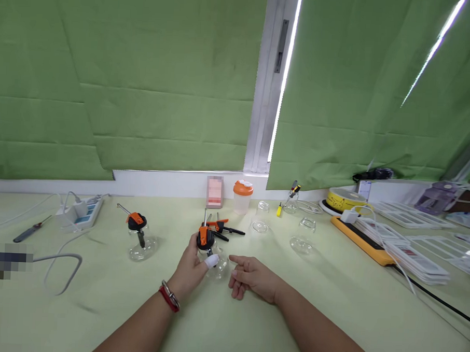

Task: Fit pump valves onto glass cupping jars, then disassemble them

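Observation:
My left hand is closed around a clear glass vessel with a black-and-orange top. A thin metal rod sticks up from that top. The left thumb, in a white cover, lies against the vessel's near side. Just to the right, my right hand is empty, its index finger stretched toward the glass and the other fingers loosely bent. A similar glass vessel with a black-and-orange top stands to the left. Behind my left hand lie black-and-orange clamp-like tools, partly hidden.
Two upturned clear glasses stand right of centre. At the back are an orange-lidded cup and a pink box-like thing. An orange power strip lies right; a white one and a screwdriver lie left.

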`<state>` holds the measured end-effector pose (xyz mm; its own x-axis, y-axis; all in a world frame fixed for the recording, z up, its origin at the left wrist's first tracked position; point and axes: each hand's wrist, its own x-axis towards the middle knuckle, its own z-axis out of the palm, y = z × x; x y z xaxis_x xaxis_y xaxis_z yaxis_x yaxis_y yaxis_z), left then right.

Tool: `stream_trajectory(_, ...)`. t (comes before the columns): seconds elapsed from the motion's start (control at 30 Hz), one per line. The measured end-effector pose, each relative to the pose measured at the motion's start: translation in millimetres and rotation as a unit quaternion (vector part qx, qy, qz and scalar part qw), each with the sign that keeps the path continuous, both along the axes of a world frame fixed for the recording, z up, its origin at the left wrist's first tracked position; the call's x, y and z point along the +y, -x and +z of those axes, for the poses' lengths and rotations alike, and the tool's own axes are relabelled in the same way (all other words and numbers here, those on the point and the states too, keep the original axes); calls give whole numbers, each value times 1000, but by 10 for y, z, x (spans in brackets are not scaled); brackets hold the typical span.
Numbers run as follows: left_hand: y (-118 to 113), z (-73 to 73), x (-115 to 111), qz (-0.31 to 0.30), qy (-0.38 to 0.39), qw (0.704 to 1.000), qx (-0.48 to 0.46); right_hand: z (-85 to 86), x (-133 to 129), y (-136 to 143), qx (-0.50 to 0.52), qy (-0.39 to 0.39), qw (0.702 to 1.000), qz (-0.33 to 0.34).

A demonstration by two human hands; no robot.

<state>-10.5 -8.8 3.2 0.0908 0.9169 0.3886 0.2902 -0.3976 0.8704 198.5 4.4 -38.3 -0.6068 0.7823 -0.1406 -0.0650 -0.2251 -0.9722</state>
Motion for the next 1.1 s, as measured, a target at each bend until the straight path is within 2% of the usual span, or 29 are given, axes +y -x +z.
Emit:
stream_trajectory(0.2,138,-26,141,107,23,994,-6,23,-11,-28,-7,-5,1000,10)
stream_trajectory(0.33,241,-48,224,175,29,983,46,33,-18,-33,-11,-7,1000,16)
stream_trajectory(0.63,477,-152,423,183,13,978,100,1,-1,-43,-13,-14,1000,24)
stream_trajectory(0.87,615,-326,559,266,90,949,146,-2,5,-56,5,1,1000,21)
stream_trajectory(1.0,639,-370,600,285,102,941,153,32,66,-100,65,47,997,-6)
stream_trajectory(1.1,603,-338,596,295,85,938,161,31,121,-123,99,59,993,-40)
